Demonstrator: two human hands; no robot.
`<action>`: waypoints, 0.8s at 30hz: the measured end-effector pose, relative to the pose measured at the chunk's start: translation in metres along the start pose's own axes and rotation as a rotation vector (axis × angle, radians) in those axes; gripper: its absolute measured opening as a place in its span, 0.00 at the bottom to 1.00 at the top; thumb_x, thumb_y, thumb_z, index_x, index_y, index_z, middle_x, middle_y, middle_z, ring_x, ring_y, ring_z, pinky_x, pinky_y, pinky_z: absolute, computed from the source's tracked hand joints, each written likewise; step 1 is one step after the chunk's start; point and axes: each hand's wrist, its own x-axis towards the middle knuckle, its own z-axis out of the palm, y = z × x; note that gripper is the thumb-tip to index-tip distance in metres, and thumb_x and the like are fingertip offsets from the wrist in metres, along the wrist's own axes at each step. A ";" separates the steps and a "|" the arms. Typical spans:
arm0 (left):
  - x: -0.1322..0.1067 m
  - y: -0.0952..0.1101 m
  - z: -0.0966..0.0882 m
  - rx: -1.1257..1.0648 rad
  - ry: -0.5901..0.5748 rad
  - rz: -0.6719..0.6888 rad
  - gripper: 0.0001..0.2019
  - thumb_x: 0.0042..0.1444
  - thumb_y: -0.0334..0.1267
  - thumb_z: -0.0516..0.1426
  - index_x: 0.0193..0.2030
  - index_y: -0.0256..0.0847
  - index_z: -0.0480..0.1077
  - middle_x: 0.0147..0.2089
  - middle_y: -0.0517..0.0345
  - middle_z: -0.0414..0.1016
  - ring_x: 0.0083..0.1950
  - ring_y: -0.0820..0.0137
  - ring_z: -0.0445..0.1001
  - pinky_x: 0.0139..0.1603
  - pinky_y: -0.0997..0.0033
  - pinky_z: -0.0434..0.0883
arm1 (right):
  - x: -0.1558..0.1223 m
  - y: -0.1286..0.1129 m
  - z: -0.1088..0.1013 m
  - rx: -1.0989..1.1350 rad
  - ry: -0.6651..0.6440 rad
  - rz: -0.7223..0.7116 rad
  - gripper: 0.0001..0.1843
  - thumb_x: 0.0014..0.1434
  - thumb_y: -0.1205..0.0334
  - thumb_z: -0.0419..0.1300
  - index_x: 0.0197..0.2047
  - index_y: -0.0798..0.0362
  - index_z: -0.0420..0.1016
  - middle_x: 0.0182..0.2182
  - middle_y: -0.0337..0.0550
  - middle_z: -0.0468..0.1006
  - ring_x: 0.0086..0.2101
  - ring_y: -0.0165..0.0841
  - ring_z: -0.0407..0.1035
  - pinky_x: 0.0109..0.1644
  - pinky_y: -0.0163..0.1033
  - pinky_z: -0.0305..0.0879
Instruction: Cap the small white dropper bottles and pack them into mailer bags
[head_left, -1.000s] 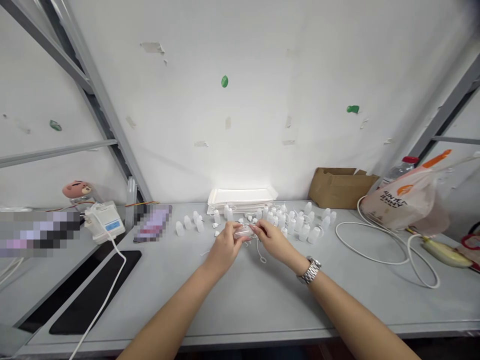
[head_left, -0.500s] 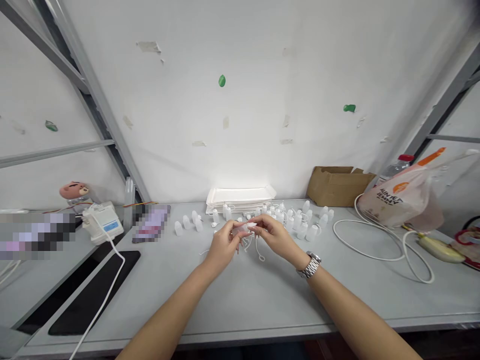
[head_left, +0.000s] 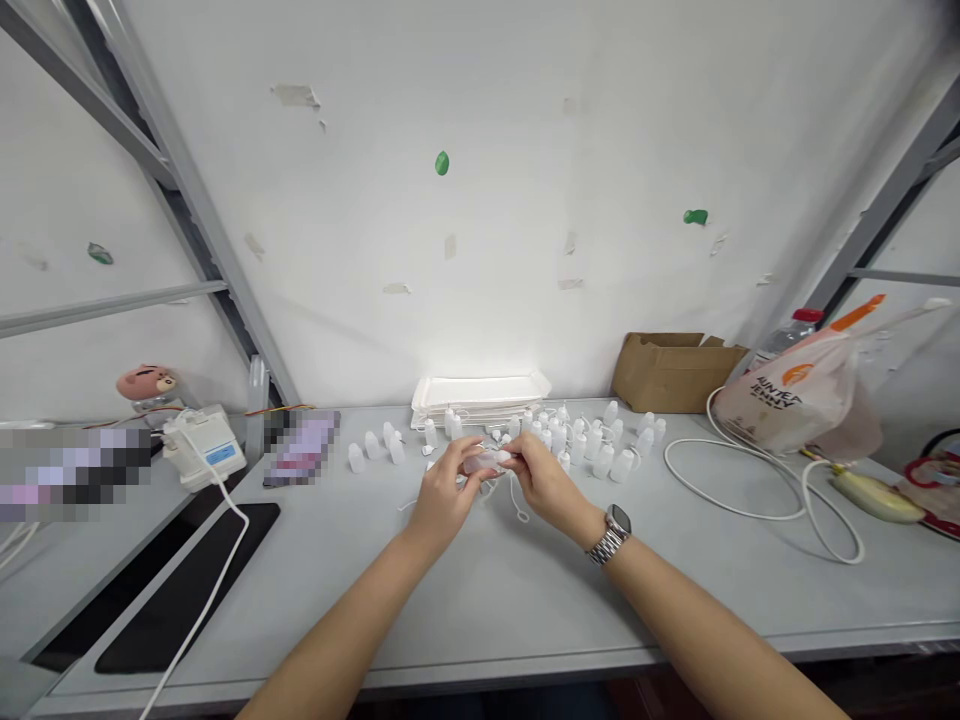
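Taking the small bottle (head_left: 480, 462) as the centre of a clock face, with 12 toward the wall (head_left: 510, 200), it lies on its side between the two hands, its long axis running roughly from 9 to 3 o'clock. The left hand (head_left: 448, 490) comes in from 8 o'clock, its grip closed around the bottle's body at the 9 o'clock end, fingers above and thumb beneath. The right hand (head_left: 551, 482) reaches in from 4 o'clock, its grip narrowed to a pinch at the bottle's whitish tip, on the 3 o'clock side; how much of the tip sits inside that pinch I cannot tell. A metal-banded watch (head_left: 610, 535) circles the right wrist. Thin white cords (head_left: 520, 503) hang or lie just beside the fingers toward 5 o'clock. On the desk (head_left: 517, 600), the capped bottles (head_left: 603, 460) crowd from 1 to 3 o'clock, most upright, while the row of bottles (head_left: 373, 446) stands near 9. The stacked white trays (head_left: 480, 390) sit at 12 against the wall, and the cardboard box (head_left: 675, 375) stands between 2 and 3, beyond the crowd.
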 end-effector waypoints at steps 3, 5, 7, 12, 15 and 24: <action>-0.002 0.004 0.002 0.015 0.005 0.021 0.13 0.52 0.38 0.56 0.46 0.47 0.65 0.45 0.57 0.75 0.48 0.65 0.73 0.46 0.66 0.70 | 0.000 -0.002 0.000 -0.018 0.001 0.038 0.12 0.64 0.56 0.42 0.34 0.49 0.62 0.29 0.43 0.65 0.30 0.35 0.60 0.36 0.42 0.59; -0.003 0.005 0.002 0.037 -0.003 0.031 0.13 0.53 0.38 0.56 0.46 0.47 0.66 0.44 0.57 0.75 0.48 0.65 0.73 0.46 0.66 0.70 | 0.000 -0.004 0.000 -0.009 -0.001 0.084 0.15 0.64 0.54 0.41 0.31 0.49 0.61 0.28 0.42 0.64 0.28 0.34 0.58 0.34 0.41 0.58; -0.003 0.005 0.001 0.069 -0.023 0.042 0.13 0.53 0.39 0.55 0.47 0.48 0.67 0.43 0.57 0.75 0.48 0.65 0.73 0.47 0.65 0.69 | 0.002 -0.007 0.000 0.037 -0.010 0.150 0.18 0.64 0.51 0.41 0.27 0.49 0.60 0.25 0.39 0.63 0.26 0.33 0.57 0.31 0.39 0.56; 0.004 0.004 0.000 -0.013 -0.044 -0.041 0.17 0.53 0.39 0.55 0.51 0.49 0.67 0.40 0.57 0.75 0.38 0.67 0.73 0.41 0.67 0.70 | 0.005 -0.010 0.000 0.239 -0.017 0.345 0.21 0.62 0.45 0.43 0.25 0.49 0.60 0.19 0.35 0.61 0.22 0.30 0.57 0.28 0.37 0.55; 0.012 0.004 0.000 -0.260 -0.019 -0.255 0.20 0.52 0.44 0.55 0.51 0.42 0.68 0.35 0.57 0.74 0.28 0.72 0.70 0.28 0.71 0.69 | 0.005 -0.008 -0.002 0.302 0.088 0.366 0.17 0.62 0.47 0.43 0.37 0.49 0.64 0.22 0.35 0.64 0.22 0.30 0.58 0.28 0.37 0.56; 0.014 0.004 -0.003 -0.758 -0.067 -0.544 0.18 0.50 0.50 0.57 0.42 0.38 0.70 0.28 0.61 0.67 0.26 0.79 0.65 0.26 0.78 0.62 | -0.002 -0.011 0.001 -0.083 -0.114 -0.178 0.19 0.61 0.66 0.46 0.53 0.44 0.65 0.38 0.48 0.68 0.36 0.36 0.64 0.38 0.43 0.64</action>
